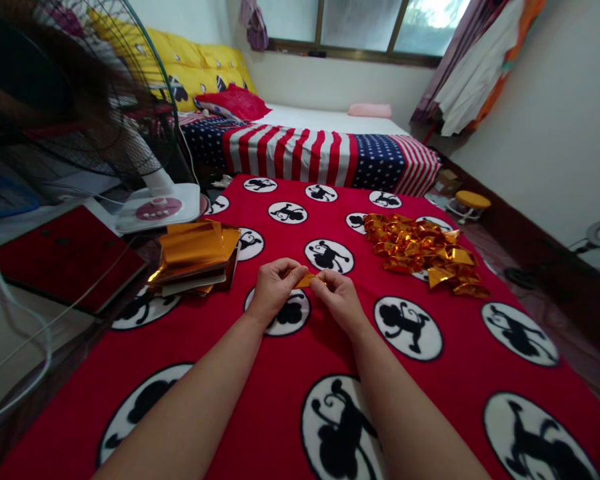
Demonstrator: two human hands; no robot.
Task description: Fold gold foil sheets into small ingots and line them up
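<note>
Between my two hands is a small folded piece of gold foil paper. My left hand pinches its left end between thumb and fingers, and my right hand grips the right end the same way. Most of the piece is hidden by my fingers. Left of my hands lies a stack of flat gold foil sheets, its edges uneven. Over on the right, several folded gold foil pieces sit in loose rows on the red cloth with its black-and-white round figures.
An electric fan on a white base stands at the left, beside a dark red board and a white cable. Behind the cloth is a bed with a striped, starred cover. A yellow stool stands at the right wall.
</note>
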